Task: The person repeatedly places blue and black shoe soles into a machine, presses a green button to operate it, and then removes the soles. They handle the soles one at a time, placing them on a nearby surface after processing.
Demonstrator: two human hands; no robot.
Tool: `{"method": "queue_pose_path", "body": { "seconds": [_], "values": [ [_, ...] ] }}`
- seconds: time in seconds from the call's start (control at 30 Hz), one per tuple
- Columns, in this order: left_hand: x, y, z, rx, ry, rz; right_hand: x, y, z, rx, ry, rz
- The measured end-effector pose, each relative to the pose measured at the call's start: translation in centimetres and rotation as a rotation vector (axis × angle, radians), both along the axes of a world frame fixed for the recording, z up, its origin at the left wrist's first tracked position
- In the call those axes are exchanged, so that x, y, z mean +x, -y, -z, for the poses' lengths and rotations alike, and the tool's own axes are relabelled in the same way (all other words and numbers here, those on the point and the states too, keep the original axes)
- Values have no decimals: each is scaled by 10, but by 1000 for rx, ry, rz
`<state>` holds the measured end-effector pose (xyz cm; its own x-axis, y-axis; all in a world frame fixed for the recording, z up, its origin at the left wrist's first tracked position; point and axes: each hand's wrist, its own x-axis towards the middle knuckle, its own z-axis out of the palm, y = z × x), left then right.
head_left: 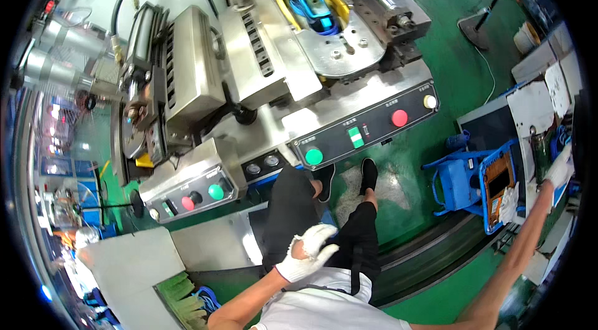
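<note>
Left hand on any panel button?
No, the left hand is over the black shorts, apart from both button panels.

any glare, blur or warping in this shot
Head view: fisheye warping bends the scene toward a black rim; head view: bright glare on the steel machine and pale reflections on the green floor; head view: the right hand, near the rim, looks softer than the left hand.
</note>
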<state>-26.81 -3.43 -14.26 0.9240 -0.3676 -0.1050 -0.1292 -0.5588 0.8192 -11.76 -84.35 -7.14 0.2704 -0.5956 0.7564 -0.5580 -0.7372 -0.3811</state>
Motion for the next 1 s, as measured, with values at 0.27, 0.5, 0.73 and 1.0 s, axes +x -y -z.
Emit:
{"method": "queue_pose_path", "body": {
  "seconds": [0.27, 0.5, 0.73, 1.0],
  "values": [
    [-81, -124, 7, 138, 104, -534, -81, -517, 135, 1441, -118, -971],
    [-306, -231, 98, 28, -159, -1642, -84, -755, 99, 1363, -903, -1720],
    [-637, -158, 76, 1041, -835, -2332, -75, -836, 101, 931, -1430, -1968],
    [-724, -94, 139, 505, -766, -2744, -74, -871, 104, 582, -1483, -1997]
  ]
}}
